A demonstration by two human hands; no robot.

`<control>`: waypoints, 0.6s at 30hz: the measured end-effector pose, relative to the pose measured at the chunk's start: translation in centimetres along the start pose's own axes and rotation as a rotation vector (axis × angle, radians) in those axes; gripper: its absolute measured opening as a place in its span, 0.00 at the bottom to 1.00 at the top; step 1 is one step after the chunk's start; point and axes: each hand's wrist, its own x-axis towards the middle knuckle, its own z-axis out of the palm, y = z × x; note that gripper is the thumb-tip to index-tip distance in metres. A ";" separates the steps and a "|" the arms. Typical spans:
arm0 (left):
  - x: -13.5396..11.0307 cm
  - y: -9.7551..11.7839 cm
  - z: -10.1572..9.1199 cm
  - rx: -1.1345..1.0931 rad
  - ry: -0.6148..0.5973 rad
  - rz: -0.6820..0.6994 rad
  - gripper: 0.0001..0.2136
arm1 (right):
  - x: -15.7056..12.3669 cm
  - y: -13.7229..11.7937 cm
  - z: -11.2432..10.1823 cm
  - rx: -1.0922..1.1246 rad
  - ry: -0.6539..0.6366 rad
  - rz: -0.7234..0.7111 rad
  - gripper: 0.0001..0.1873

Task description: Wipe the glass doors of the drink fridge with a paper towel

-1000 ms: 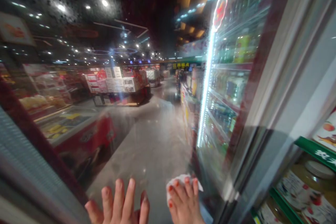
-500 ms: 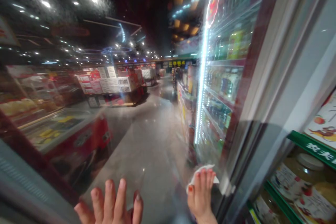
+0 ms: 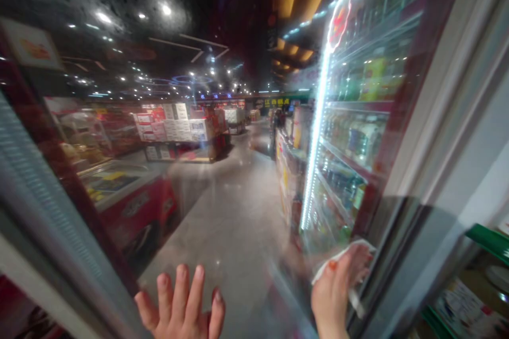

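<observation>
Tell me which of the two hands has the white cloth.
The right hand: it presses the white cloth against the glass door, near its right edge. The left hand is bare, fingers spread flat on the glass.

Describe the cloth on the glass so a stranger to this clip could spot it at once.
Start at the big glass door that fills the view and go to its lower right, by the grey frame. There the right hand presses a small cloth against the glass. It is the only white, crumpled thing there; the left hand, lower middle, lies flat and bare.
</observation>
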 end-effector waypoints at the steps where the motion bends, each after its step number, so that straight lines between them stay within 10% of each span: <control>1: 0.1 0.1 0.1 -0.005 0.004 -0.005 0.36 | 1.8 -0.5 0.0 0.000 0.027 0.083 0.38; 3: 0.2 0.1 0.4 -0.013 0.004 -0.007 0.35 | 3.9 -2.7 0.1 0.018 0.020 0.043 0.38; 8: -0.2 0.1 1.2 -0.034 0.026 -0.032 0.34 | 3.9 -4.5 -0.6 0.020 -0.159 -0.665 0.43; 14: -0.3 0.3 2.1 -0.051 0.039 -0.044 0.32 | 13.8 -0.5 -0.7 -0.038 0.058 -0.233 0.41; 18: -0.4 0.2 2.6 -0.060 0.035 -0.050 0.32 | 11.7 -7.6 0.1 0.016 -0.040 -0.580 0.42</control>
